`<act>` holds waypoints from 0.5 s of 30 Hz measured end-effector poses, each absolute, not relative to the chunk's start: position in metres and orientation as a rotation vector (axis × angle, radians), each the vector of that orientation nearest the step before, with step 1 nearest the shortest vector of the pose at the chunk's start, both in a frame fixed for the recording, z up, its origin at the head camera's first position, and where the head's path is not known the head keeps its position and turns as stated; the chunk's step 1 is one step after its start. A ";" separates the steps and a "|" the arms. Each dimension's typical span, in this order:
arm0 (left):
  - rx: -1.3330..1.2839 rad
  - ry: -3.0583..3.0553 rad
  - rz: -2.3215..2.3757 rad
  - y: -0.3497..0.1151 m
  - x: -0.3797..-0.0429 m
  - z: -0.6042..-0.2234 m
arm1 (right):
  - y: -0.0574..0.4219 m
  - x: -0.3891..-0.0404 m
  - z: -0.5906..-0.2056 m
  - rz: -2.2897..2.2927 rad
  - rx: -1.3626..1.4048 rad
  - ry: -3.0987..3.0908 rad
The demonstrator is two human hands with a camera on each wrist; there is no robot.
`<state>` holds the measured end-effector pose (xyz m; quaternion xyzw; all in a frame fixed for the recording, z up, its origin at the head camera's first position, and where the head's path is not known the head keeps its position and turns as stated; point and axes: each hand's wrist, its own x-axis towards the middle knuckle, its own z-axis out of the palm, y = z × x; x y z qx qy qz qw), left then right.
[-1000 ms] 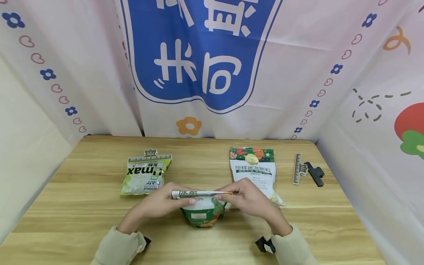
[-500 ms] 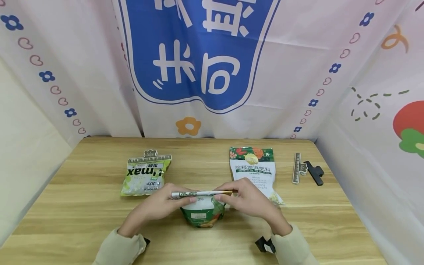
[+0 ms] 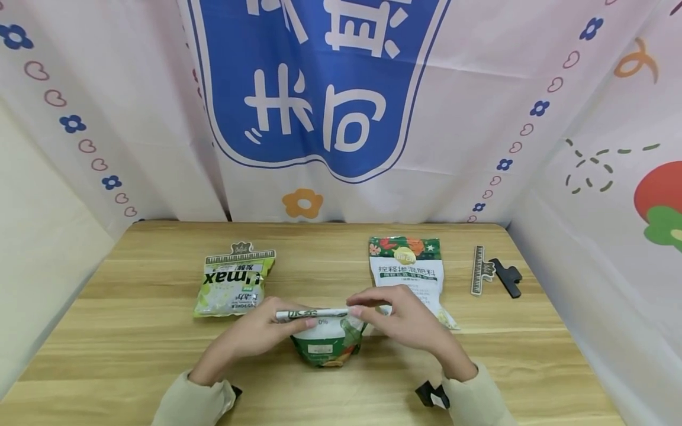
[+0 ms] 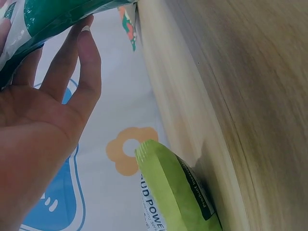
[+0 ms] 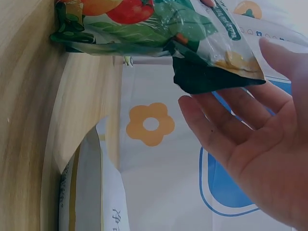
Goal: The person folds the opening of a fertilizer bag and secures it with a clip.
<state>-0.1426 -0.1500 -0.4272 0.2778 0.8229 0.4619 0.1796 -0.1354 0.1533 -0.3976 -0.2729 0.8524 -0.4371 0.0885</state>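
- The green bag point(image 3: 321, 349) is upright between the hands, over the near middle of the counter point(image 3: 160, 355), closer to the person than the lime bag point(image 3: 231, 290) and white bag point(image 3: 407, 278).
- Left hand point(image 3: 261, 325) pinches the rolled top point(image 3: 314, 313), thumb in front, fingers behind.
- Right hand point(image 3: 402, 316) is spread loosely about the other end, not wrapped round it; whether its thumb presses, I can't tell.
- I'd guess soft film, springy at the roll, slick where it shines; modest weight low down, hardly fragile.
- Best hold: both ends of the roll, thumbs in front, without squeezing the belly.
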 end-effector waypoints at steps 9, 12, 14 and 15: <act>0.775 2.316 1.309 -0.150 -0.141 -0.428 | 0.169 -0.137 -0.394 -1.316 -0.750 2.662; 0.764 2.312 1.308 -0.150 -0.140 -0.427 | 0.178 -0.139 -0.392 -1.316 -0.704 2.691; 0.761 2.322 1.303 -0.150 -0.141 -0.427 | 0.185 -0.141 -0.391 -1.308 -0.679 2.715; 0.760 2.326 1.302 -0.150 -0.141 -0.427 | 0.189 -0.142 -0.391 -1.303 -0.661 2.724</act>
